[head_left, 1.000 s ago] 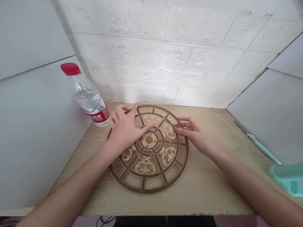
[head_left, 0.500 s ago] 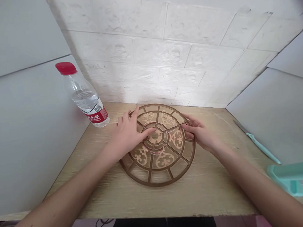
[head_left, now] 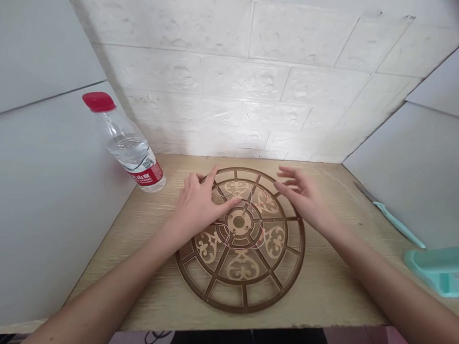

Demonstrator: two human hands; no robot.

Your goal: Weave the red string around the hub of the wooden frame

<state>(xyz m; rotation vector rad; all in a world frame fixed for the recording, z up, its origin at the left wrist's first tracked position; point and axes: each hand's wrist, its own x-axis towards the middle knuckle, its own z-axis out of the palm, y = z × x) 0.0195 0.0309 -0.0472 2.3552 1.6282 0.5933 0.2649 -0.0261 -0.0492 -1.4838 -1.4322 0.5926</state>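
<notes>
A round brown openwork frame (head_left: 247,222), with spokes, tan scroll ornaments and a hub with a hole, lies on the wooden tabletop. Thin white and reddish wires (head_left: 259,243) loop around its hub. My left hand (head_left: 200,203) grips the frame's upper-left rim, thumb stretched over the inner part near the hub and the other fingers at the outer edge. Some of those fingertips are hidden. At the upper-right rim, my right hand (head_left: 303,197) has its fingers apart and holds nothing. Its thumb or forefinger is close to the rim; contact there is unclear.
A water bottle (head_left: 133,155) with a red cap stands at the back left by a grey panel. On the right lie a knife with a mint handle (head_left: 399,224) and a mint plastic object (head_left: 438,270). A white brick-patterned wall (head_left: 226,82) closes off the back.
The round frame has turned and shifted toward me, its near rim now closer to the table edge. My left hand moved slightly right with it. My right hand's fingers have come off the rim.
</notes>
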